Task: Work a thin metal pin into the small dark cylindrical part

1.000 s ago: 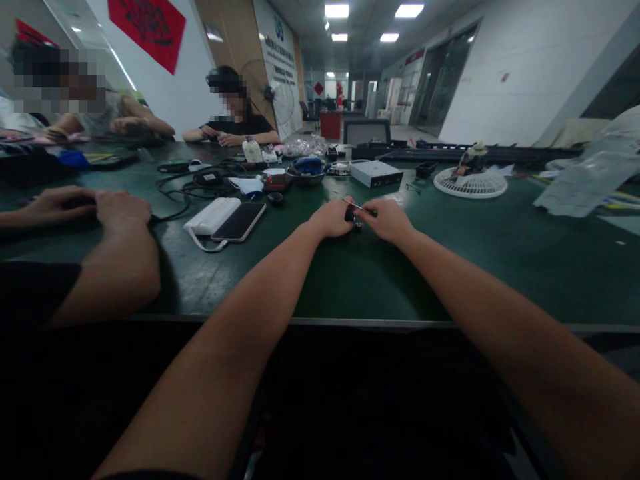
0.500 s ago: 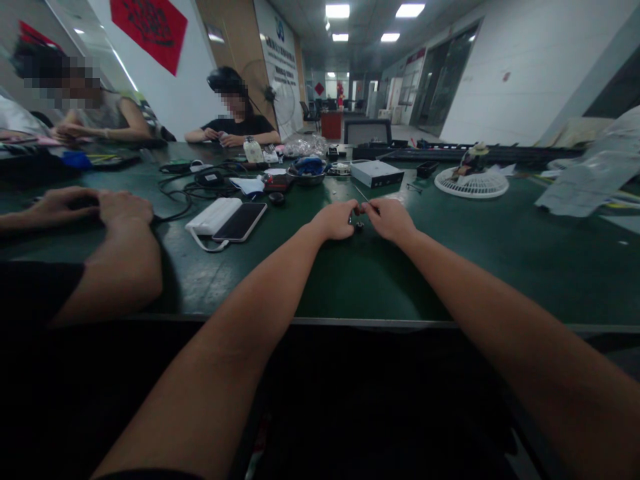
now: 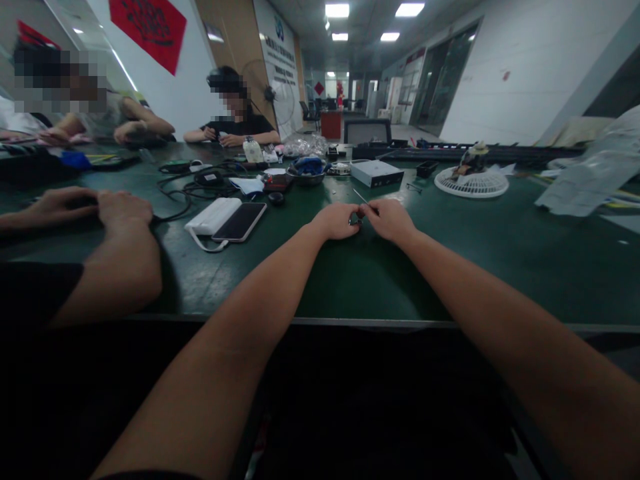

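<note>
Close together over the green table (image 3: 380,280), my two hands meet at their fingertips. My left hand (image 3: 336,222) is closed around a small dark part with a shiny edge (image 3: 354,220); its kind is too small and hidden to tell. My right hand (image 3: 393,219) pinches a thin metal rod (image 3: 360,195), which sticks out up and to the left past the fingers. The rod's other end is hidden in the right hand. The right fingertips are right beside the small part, but I cannot tell whether they touch it.
Left of my hands lie a phone (image 3: 241,222) and a white power bank (image 3: 216,215) with a cable. Beyond are a metal bowl (image 3: 306,179), a grey box (image 3: 377,173) and a white fan grille (image 3: 471,183). Another person's hands (image 3: 123,207) rest at far left.
The rod now stands out less far from my right hand and has shifted slightly. The small dark part has moved up against my left fingers. A person at far left has moved their arms.
</note>
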{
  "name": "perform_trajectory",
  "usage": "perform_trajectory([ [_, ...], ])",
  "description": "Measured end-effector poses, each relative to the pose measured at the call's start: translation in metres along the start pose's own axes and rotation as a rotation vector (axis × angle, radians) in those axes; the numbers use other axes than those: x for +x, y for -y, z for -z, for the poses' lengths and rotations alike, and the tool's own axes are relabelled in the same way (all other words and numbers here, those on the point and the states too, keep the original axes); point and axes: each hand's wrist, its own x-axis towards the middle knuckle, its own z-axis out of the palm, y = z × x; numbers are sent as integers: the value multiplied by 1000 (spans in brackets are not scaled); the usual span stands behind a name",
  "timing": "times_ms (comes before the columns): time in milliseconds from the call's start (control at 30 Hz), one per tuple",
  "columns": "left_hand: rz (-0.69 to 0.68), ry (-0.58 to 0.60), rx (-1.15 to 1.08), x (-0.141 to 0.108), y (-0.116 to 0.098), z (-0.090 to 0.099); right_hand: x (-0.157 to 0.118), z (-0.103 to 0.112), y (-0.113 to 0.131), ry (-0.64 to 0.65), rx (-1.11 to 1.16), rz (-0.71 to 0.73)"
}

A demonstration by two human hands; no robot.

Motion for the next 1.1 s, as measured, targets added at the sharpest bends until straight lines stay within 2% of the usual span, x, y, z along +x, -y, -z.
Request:
perform_trajectory([
  [533, 105, 8, 33, 4, 7, -2, 1, 0, 0, 27, -6, -23],
  [1100, 109, -10, 40, 4, 6, -4, 0, -1, -1, 57, -24, 24],
])
